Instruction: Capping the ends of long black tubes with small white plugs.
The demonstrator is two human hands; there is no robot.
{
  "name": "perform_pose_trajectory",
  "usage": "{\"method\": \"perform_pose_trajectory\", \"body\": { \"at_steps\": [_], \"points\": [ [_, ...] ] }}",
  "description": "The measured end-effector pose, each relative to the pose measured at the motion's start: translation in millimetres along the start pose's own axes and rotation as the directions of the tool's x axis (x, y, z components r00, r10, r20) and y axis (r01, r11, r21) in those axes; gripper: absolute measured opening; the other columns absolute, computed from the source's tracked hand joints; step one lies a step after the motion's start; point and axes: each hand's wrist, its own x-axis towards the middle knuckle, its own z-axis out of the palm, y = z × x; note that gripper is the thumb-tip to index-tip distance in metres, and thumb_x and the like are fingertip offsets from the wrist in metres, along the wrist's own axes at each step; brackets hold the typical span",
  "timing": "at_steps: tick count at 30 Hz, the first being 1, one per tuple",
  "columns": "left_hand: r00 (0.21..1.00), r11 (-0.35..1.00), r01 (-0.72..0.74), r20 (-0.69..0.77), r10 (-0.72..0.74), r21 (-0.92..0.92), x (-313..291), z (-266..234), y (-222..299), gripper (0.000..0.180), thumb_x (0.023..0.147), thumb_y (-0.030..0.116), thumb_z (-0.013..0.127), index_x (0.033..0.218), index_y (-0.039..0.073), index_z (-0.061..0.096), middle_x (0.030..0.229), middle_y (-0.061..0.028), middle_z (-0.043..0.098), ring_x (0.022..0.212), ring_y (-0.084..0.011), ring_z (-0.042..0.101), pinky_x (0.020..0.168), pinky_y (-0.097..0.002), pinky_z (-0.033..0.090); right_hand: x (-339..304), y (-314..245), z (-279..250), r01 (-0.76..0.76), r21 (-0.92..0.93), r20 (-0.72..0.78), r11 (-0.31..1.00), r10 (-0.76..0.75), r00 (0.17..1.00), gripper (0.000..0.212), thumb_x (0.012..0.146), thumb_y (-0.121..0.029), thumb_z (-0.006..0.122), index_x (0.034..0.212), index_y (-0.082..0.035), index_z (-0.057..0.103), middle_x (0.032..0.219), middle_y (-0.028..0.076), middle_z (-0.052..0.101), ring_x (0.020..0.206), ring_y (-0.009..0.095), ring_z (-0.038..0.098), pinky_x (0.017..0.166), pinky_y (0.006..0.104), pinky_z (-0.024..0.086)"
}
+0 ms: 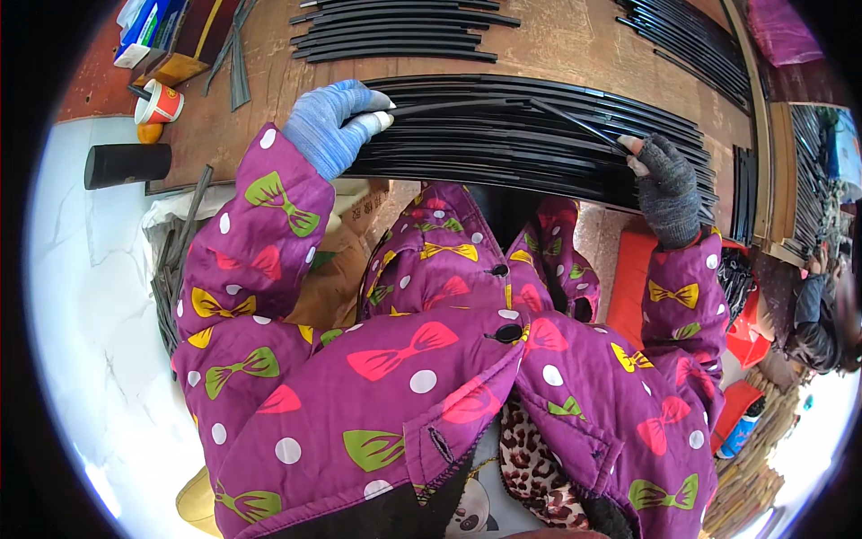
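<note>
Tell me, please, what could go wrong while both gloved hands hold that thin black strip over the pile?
The thin black strip spans from the left hand to the right hand and bows; it might spring loose or kink. It lies over the stack of black strips, so it could snag and drag others off the wooden table's near edge.

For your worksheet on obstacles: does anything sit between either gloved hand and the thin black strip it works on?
Nothing visible does. The left hand and the right hand already pinch the two ends of the thin black strip, lifted above the stack of black strips.
</note>
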Motion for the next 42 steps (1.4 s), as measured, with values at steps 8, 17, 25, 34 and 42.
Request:
{"method": "perform_pose_trajectory", "body": {
  "at_steps": [8, 17, 25, 34, 42],
  "points": [
    [0.996, 0.995, -0.094, -0.007, 0.094, -0.042, -2.7, 5.2, 0.4, 0.013, 0.071, 0.0, 0.061, 0.085, -0.001, 0.063, 0.075, -0.0048, 0.057, 0.071, -0.0138, 0.054, 0.065, -0.0244, 0.043, 1.7, 4.8, -9.5, -0.05, 0.028, 0.095, 0.998, 0.047, 0.994, 0.025, 0.073, 0.002, 0.055, 0.096, -0.006, 0.06, 0.078, 0.011, 0.054, 0.071, 0.023, 0.056, 0.063, 0.0277, 0.043],
    [0.984, 0.984, -0.175, 0.046, 0.173, 0.043, -2.3, 18.2, 22.6, 0.014, 0.07, 0.002, 0.062, 0.085, 0.0, 0.063, 0.078, -0.0077, 0.058, 0.073, -0.0176, 0.056, 0.066, -0.0257, 0.043, 20.6, -37.5, 7.4, 0.103, -0.089, 0.135, 0.991, -0.09, 0.987, 0.019, 0.074, -0.012, 0.059, 0.093, -0.008, 0.059, 0.079, 0.008, 0.055, 0.07, 0.027, 0.055, 0.061, 0.0332, 0.045],
    [0.997, 0.997, -0.071, 0.006, 0.072, -0.02, -6.0, 6.6, 12.7, 0.015, 0.071, 0.008, 0.064, 0.085, 0.003, 0.064, 0.077, -0.0079, 0.06, 0.072, -0.019, 0.057, 0.066, -0.027, 0.044, 14.4, -11.3, -30.4, -0.153, -0.436, -0.403, 0.887, -0.041, 0.914, 0.028, 0.08, -0.02, 0.057, 0.104, -0.007, 0.055, 0.081, 0.008, 0.059, 0.069, 0.019, 0.056, 0.06, 0.028, 0.045],
    [0.992, 0.993, -0.109, 0.065, 0.111, -0.04, -4.6, 13.2, 21.0, 0.014, 0.068, 0.001, 0.063, 0.082, 0.001, 0.063, 0.076, -0.0074, 0.059, 0.072, -0.0185, 0.057, 0.065, -0.027, 0.043, -37.5, 0.2, -0.7, -0.335, 0.572, -0.148, 0.749, 0.496, 0.856, 0.026, 0.087, -0.024, 0.047, 0.096, -0.003, 0.057, 0.059, 0.001, 0.051, 0.049, 0.007, 0.047, 0.045, 0.0198, 0.037],
    [0.972, 0.975, -0.221, 0.077, 0.22, -0.003, -6.0, 27.9, 38.3, 0.014, 0.07, 0.008, 0.064, 0.082, 0.001, 0.064, 0.078, -0.0086, 0.059, 0.072, -0.0209, 0.058, 0.065, -0.028, 0.045, -4.5, -73.6, 34.9, -0.346, 0.719, 0.085, 0.603, 0.418, 0.905, 0.019, 0.084, -0.015, 0.051, 0.093, 0.0, 0.058, 0.064, 0.003, 0.053, 0.054, 0.008, 0.049, 0.049, 0.0199, 0.038]
  ]
}}
